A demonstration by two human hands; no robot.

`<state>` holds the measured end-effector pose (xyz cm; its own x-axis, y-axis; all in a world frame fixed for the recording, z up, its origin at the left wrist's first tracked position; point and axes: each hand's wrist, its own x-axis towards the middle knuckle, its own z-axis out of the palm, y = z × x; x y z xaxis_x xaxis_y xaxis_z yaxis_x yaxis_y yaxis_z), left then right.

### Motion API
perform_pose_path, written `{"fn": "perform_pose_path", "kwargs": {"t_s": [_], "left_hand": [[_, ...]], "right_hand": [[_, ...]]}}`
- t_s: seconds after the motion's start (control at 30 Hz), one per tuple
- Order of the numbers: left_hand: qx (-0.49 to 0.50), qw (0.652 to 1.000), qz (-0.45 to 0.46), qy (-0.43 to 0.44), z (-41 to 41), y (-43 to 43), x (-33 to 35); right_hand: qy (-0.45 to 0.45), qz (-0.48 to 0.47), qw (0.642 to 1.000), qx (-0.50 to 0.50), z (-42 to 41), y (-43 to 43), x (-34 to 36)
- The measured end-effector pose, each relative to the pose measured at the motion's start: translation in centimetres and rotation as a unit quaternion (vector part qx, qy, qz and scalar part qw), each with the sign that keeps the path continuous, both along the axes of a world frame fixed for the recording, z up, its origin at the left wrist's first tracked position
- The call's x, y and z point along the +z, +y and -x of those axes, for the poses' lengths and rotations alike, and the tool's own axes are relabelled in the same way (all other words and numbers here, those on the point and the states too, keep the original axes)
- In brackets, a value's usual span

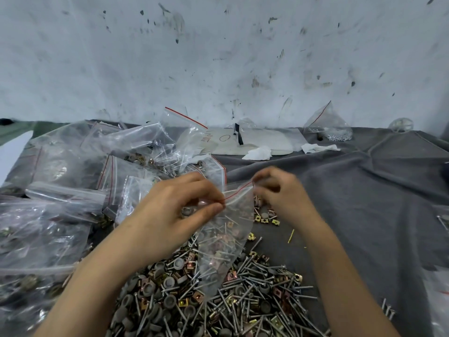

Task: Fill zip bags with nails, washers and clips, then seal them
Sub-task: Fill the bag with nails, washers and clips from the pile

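A small workshop or packing station is suggested by the grey cloth point(364, 190) spread as a work surface. Loose nails, washers and clips point(218, 293) are heaped at its near edge, filled zip bags point(73, 171) are piled on its left side, and a scuffed, stained white wall point(218, 57) is seen directly behind it.

The zip bag point(226, 242) is thin, clear, glossy plastic, crinkled, with a red strip at its mouth. Below lies a heap of hardware point(218, 295): dull steel nails, matt grey washers, brassy and coppery shiny clips. The cloth point(364, 190) underneath is soft, matt grey fabric; the wall point(218, 57) looks rough, scuffed white.
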<state>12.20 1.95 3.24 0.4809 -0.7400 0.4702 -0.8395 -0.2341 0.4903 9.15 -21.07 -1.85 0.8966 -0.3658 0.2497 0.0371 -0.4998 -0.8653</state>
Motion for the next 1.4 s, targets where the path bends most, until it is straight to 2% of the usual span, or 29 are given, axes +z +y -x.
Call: {"fn": "perform_pose_path", "kwargs": {"t_s": [0.13, 0.2, 0.4, 0.5, 0.6, 0.73, 0.83, 0.9, 1.13, 1.4], "left_hand": [[-0.012, 1.000, 0.002, -0.021, 0.4, -0.3, 0.0], [-0.022, 0.999, 0.007, -0.024, 0.5, -0.4, 0.0], [-0.027, 0.997, 0.050, -0.050, 0.5, -0.5, 0.2], [-0.008, 0.995, 0.085, -0.053, 0.3, -0.3, 0.1], [0.009, 0.993, 0.111, -0.051, 0.1, -0.2, 0.1], [0.025, 0.990, 0.125, -0.063, 0.0, -0.2, 0.0], [0.024, 0.989, 0.127, -0.065, -0.1, -0.2, 0.0], [0.023, 0.990, 0.126, -0.066, -0.1, -0.2, 0.0], [0.022, 0.990, 0.122, -0.070, -0.2, -0.3, -0.1], [0.023, 0.990, 0.119, -0.075, -0.1, -0.4, -0.1]], "right_hand": [[-0.220, -0.142, 0.965, 0.036, 1.9, 2.1, 4.0], [-0.247, -0.155, 0.953, 0.082, 2.8, 3.3, 5.3], [-0.157, -0.033, 0.983, 0.089, 3.4, 4.5, 5.8], [-0.184, -0.086, 0.976, 0.077, 3.1, 3.7, 5.6], [-0.176, -0.108, 0.978, 0.000, 1.8, 1.9, 3.7], [0.023, 0.055, 0.995, -0.078, -0.6, 0.3, -1.1], [0.141, 0.153, 0.976, -0.072, -1.7, 0.3, -4.9], [0.180, 0.196, 0.961, -0.070, -2.0, 0.4, -6.1], [0.207, 0.257, 0.941, -0.078, -1.9, 0.5, -6.0], [0.202, 0.233, 0.951, -0.021, -2.0, 0.8, -5.9]]}}
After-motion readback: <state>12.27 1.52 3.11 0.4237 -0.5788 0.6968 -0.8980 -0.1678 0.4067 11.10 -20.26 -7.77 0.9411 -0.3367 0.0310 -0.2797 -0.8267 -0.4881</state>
